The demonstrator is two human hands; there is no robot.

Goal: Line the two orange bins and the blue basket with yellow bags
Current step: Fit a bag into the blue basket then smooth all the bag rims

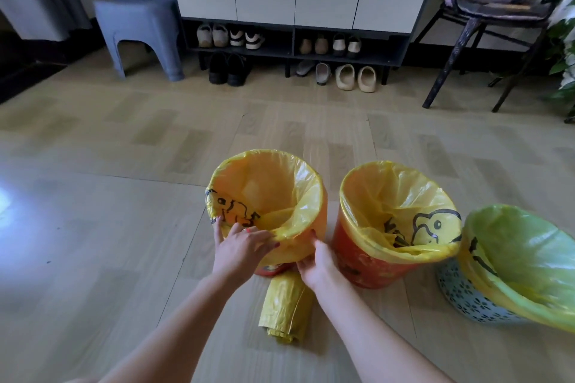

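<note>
**Yellow film folded over all three rims; hands on the near-left bin**

Yellow bag (273,196) draped inside the left orange bin (280,269), cuff turned down over the rim. Left hand (241,247) laid flat on the near rim, fingers straight and spread, pressing the cuff, gripping nothing. Right hand (314,260) against the bin's near wall just under the fold, fingers reaching up the cuff; whether pinching the film or only smoothing it, cannot tell. Second orange bin (370,267) just beside on the right, already lined, cuff over its rim. Blue basket (466,298) further right, touching or nearly touching that bin, likewise lined, film hanging loosely over its near side. Roll of spare bags (286,309) lying on the floor (124,227) between the forearms, just in front of the left bin.

Probably the last tidying of the cuff. Risks from here: thin film tearing if tugged hard over the rim; cuff slipping back inside if left shallow; light bin tipping under a downward press on one edge.
</note>
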